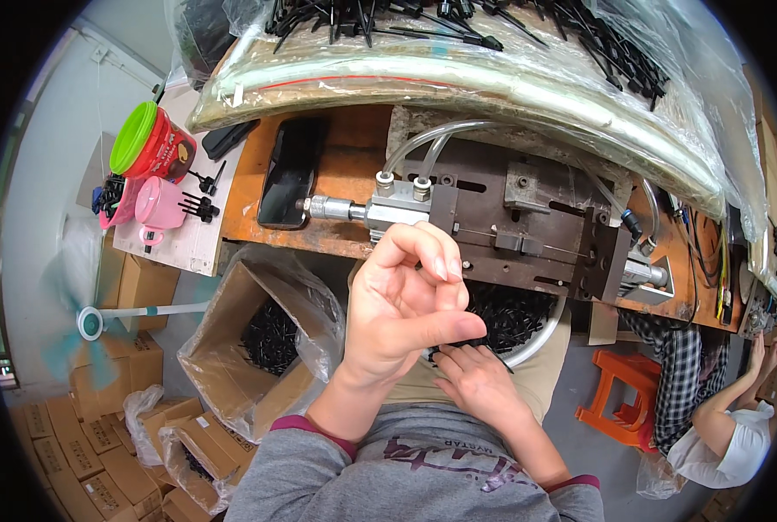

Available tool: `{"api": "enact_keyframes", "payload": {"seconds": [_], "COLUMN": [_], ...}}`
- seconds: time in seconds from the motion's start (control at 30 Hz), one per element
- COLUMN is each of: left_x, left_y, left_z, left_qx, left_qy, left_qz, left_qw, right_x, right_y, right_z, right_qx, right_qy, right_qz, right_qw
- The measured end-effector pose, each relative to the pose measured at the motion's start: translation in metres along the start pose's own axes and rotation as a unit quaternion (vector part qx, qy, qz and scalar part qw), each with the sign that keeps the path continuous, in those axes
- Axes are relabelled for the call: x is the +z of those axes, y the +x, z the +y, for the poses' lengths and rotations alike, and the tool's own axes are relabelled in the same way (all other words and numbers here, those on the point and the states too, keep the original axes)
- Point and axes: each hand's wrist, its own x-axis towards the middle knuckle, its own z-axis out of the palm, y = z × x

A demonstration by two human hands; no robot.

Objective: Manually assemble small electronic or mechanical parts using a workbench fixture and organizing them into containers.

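Note:
My left hand (406,296) is raised in front of the metal fixture (527,226) on the bench. Its fingers are curled, the thumb stands apart from them, and nothing shows between. Lower and to the right, my right hand (480,378) rests at the near edge of a round bin of small black parts (514,317) on my lap. The fingers of that hand are stretched out over the parts, its thumb is hidden, and I see nothing held. A thin rod (562,250) runs across the fixture, with cylinders at both ends and clear hoses (440,130) above.
Across the back, a plastic-lined tray edge (336,91) holds long black parts. A phone (293,174), red tub (158,143) and pink cup (158,204) stand left. Below are an open carton (219,344) and a fan (90,324). An orange stool (614,396) and another person (723,444) are right.

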Motion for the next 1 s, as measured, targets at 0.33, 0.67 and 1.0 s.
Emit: {"api": "enact_keyframes", "payload": {"seconds": [0.33, 0.67, 1.0], "left_x": [0.000, -0.075, -0.137], "left_y": [-0.005, -0.111, -0.226], "left_z": [0.001, -0.011, -0.093], "left_qx": [0.055, -0.052, -0.270], "left_qy": [0.027, 0.225, 0.750], "left_qz": [-0.004, 0.143, 0.139], "left_qw": [0.998, 0.962, 0.588], "right_x": [-0.008, 0.026, 0.009], "right_y": [0.005, 0.003, 0.049], "right_z": [0.000, 0.013, -0.041], "right_qx": [-0.002, -0.039, -0.174], "right_qy": [0.010, 0.076, 0.006], "right_qz": [0.006, -0.007, 0.033], "right_qw": [1.000, 0.996, 0.984]}}
